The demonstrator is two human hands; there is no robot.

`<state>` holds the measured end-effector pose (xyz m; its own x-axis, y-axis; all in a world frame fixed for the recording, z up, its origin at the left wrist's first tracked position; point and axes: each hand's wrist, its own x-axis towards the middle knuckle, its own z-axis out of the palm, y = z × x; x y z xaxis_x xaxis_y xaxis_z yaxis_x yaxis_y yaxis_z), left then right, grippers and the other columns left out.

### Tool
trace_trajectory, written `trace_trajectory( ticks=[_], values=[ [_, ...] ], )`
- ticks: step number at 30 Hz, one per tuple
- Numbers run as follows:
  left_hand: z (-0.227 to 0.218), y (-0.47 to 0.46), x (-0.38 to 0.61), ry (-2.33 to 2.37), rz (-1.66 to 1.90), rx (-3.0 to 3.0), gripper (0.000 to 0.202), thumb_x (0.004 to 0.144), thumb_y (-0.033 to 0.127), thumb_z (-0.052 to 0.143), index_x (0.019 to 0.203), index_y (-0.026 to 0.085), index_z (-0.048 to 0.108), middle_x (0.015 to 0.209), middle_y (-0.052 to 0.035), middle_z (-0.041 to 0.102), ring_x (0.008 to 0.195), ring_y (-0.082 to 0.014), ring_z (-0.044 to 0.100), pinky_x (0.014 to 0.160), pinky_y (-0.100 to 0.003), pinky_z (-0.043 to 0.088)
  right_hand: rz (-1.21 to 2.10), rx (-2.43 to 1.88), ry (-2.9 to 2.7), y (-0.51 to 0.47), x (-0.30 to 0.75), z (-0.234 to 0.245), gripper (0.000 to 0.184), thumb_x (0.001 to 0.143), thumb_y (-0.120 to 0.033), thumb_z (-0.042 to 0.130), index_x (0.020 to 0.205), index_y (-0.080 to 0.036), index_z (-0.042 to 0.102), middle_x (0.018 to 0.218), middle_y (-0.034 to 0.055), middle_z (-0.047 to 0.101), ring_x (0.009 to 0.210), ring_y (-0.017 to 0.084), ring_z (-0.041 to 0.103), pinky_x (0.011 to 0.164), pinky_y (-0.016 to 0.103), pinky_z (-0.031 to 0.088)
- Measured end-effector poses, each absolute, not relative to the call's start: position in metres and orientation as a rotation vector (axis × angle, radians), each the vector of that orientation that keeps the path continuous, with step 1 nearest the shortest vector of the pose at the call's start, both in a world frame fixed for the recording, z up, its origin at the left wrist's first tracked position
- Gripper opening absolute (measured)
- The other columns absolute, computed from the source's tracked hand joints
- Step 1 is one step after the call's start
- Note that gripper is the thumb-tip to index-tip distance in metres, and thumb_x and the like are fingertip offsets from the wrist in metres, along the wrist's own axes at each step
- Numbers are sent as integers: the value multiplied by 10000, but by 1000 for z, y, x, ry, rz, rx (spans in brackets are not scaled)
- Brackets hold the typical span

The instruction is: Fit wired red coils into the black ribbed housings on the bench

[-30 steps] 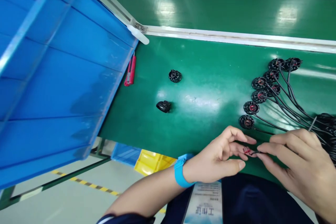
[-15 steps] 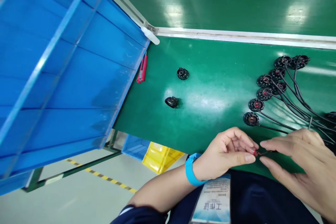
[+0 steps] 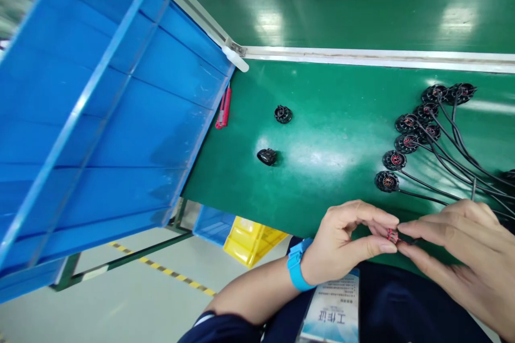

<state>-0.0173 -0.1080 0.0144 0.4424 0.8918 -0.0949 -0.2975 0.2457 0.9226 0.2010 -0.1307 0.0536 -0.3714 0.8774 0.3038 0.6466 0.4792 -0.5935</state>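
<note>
My left hand [image 3: 349,238], with a blue wristband [image 3: 295,272] on the wrist, pinches a small red part [image 3: 392,236] between thumb and fingers at the near edge of the green table [image 3: 330,134]. My right hand [image 3: 462,254] meets it from the right, its thumb and forefinger closed on the same red part and on a thin dark wire that runs out of it. Just beyond my hands lie several black round parts with red centres [image 3: 406,136], each with a black cable [image 3: 454,163] trailing to the right.
A large blue crate [image 3: 100,118] stands at the table's left end, with a red tool [image 3: 223,109] beside its wall. Two loose black round parts [image 3: 283,114] [image 3: 267,157] lie mid-table. Below the table edge sit a yellow bin [image 3: 249,238] and a blue bin [image 3: 211,225].
The view has shifted a little, so everything sits slightly further right and lower. Both hands stay pinched together on the small red part, their fingertips now closer.
</note>
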Motion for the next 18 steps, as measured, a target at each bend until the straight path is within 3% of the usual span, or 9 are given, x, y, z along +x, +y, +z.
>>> trace_trajectory(
  ticks=[6,12,18],
  values=[
    [19,-105,-19,792,976,1236,131,843,258,917,908,223,809,925,-48,832,813,-165,782,846,-297,653,549,-1284,-2132,-134,199,54,91,1005,-188,724,1087,-227,711,962,-25,727,832,132,621,810,348,434],
    [17,-106,-18,770,1049,1365,179,835,248,923,945,221,785,943,-45,849,824,-169,808,793,-264,660,605,-1269,-2125,-135,202,54,71,1009,-181,702,1045,-241,712,924,-28,708,830,140,621,805,350,439],
    [15,-107,-24,736,1050,1584,266,865,247,896,1110,256,793,1039,-41,853,841,-161,823,761,-227,676,667,-1249,-2146,-137,207,53,123,1006,-167,692,1083,-259,720,949,-26,710,830,146,620,816,351,462]
  ],
)
